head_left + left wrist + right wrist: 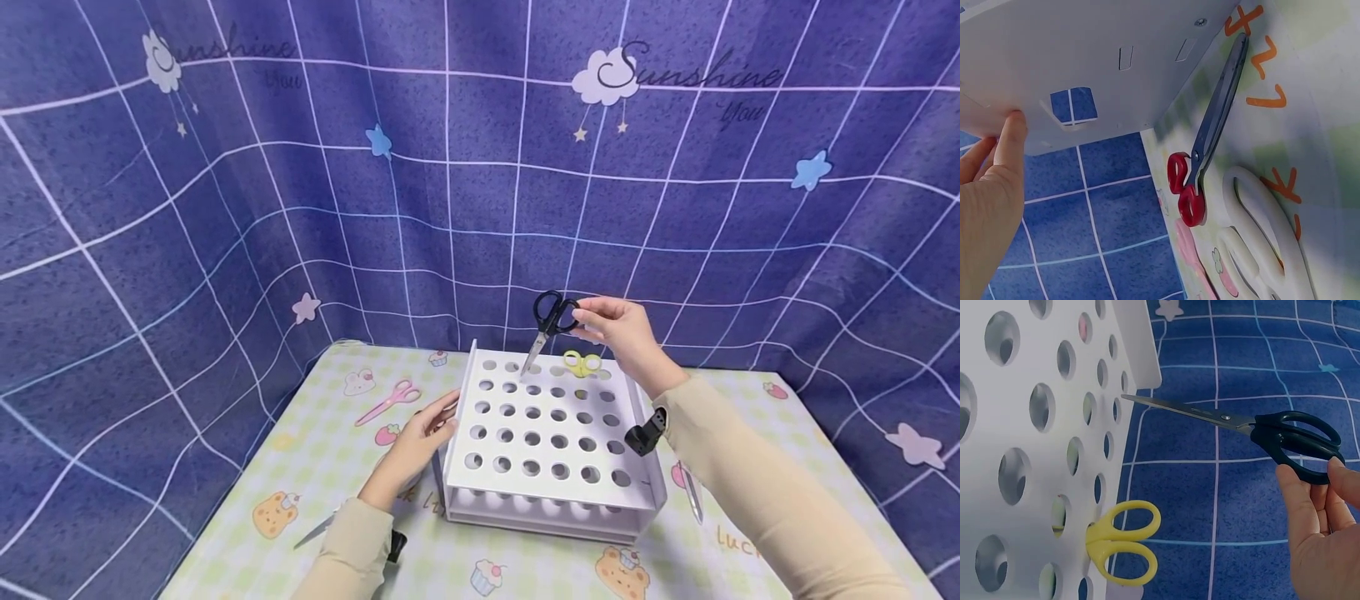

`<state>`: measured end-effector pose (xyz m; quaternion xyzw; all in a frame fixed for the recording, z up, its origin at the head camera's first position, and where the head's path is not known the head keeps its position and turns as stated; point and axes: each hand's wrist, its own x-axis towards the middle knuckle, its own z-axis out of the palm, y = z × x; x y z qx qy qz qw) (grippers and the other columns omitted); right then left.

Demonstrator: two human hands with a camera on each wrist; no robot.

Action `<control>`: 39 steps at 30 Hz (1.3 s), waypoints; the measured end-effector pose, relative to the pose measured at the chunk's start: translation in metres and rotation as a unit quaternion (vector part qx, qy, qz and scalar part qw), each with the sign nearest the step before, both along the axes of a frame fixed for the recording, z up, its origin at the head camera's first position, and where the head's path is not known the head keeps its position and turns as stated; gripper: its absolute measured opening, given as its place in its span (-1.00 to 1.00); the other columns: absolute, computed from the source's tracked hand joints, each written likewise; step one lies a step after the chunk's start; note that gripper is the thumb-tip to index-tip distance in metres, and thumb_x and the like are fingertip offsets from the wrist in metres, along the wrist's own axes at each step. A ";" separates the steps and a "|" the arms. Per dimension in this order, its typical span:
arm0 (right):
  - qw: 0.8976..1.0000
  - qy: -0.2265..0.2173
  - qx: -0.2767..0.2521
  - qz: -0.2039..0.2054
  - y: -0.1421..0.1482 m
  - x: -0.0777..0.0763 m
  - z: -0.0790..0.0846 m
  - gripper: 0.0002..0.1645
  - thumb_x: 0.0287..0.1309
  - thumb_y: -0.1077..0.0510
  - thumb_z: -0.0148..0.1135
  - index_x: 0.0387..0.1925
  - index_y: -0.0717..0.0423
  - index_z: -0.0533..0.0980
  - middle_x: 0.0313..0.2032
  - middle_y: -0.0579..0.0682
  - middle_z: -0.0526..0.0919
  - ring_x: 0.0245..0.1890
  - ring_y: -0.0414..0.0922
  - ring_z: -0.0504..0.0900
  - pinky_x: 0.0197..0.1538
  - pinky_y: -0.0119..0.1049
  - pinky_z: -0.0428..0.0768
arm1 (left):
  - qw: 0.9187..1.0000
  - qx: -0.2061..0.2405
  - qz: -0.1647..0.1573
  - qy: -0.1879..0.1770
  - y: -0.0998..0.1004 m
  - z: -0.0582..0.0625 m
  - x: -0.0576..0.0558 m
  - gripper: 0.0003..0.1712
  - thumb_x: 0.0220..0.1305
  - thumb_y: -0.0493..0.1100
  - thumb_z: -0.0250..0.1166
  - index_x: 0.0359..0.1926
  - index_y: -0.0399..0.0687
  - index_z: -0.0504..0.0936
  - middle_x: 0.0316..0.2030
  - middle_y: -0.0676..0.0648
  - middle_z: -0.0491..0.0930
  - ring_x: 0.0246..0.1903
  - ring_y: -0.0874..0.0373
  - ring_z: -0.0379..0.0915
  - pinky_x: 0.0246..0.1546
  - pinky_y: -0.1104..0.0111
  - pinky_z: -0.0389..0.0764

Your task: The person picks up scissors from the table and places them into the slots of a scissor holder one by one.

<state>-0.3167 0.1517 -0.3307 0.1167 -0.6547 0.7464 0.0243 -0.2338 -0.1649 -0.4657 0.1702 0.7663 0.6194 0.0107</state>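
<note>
My right hand pinches one handle loop of a pair of black-handled scissors, whose blades point down over the back rows of a white rack with round holes. In the right wrist view the scissors stretch sideways, their tip close to a hole near the rack's far edge. A pair of yellow-handled scissors sits in a back hole, handles up; its blades are mostly hidden. My left hand rests against the rack's left side panel, with fingertips touching it in the left wrist view.
Pink scissors lie left of the rack. Red-handled scissors and white-handled scissors lie beside the rack's left side. Right of it, partly behind my right forearm, is a metal blade. A blue grid curtain hangs behind the table.
</note>
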 end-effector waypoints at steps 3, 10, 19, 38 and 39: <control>1.000 -0.002 0.009 0.002 -0.003 0.000 0.000 -0.73 0.17 0.38 0.25 -0.13 0.54 0.51 -0.42 -0.14 0.71 -0.37 -0.30 0.70 -0.09 -0.25 0.72 | 1.000 0.004 0.002 -0.006 0.000 0.000 0.000 -0.40 0.42 -0.28 0.07 0.44 -0.18 0.21 0.35 -0.26 0.33 0.36 -0.12 0.24 0.41 0.12 0.22; 0.999 -0.015 0.032 0.001 -0.009 0.000 0.000 -0.84 0.17 0.35 0.28 -0.21 0.37 0.57 -0.43 -0.17 0.69 -0.32 -0.26 0.69 -0.07 -0.23 0.72 | 1.000 0.000 0.011 -0.004 0.001 -0.001 0.000 -0.41 0.42 -0.24 0.09 0.43 -0.12 0.25 0.32 -0.25 0.37 0.34 -0.11 0.27 0.37 0.19 0.30; 0.998 -0.024 0.061 0.006 -0.014 -0.003 -0.001 -0.74 0.18 0.34 0.27 -0.12 0.45 0.51 -0.41 -0.18 0.66 -0.28 -0.24 0.67 -0.03 -0.21 0.71 | 1.000 0.005 0.018 -0.005 0.002 -0.001 -0.001 -0.42 0.41 -0.28 0.09 0.42 -0.13 0.26 0.33 -0.25 0.36 0.35 -0.10 0.27 0.40 0.15 0.26; 0.993 -0.029 0.112 0.024 -0.024 -0.002 -0.006 -0.63 0.14 0.38 0.27 -0.05 0.58 0.47 -0.45 -0.22 0.69 -0.38 -0.30 0.71 -0.06 -0.23 0.71 | 1.000 0.011 0.016 0.003 0.002 -0.003 0.001 -0.41 0.40 -0.34 0.07 0.42 -0.19 0.25 0.32 -0.26 0.37 0.35 -0.11 0.27 0.37 0.30 0.31; 0.992 -0.031 0.117 0.023 -0.024 -0.002 -0.006 -0.62 0.14 0.38 0.27 -0.05 0.58 0.48 -0.45 -0.23 0.69 -0.38 -0.30 0.71 -0.06 -0.23 0.71 | 1.000 0.011 0.016 0.004 0.002 -0.003 0.001 -0.41 0.39 -0.34 0.08 0.42 -0.19 0.25 0.32 -0.26 0.38 0.34 -0.11 0.27 0.37 0.28 0.31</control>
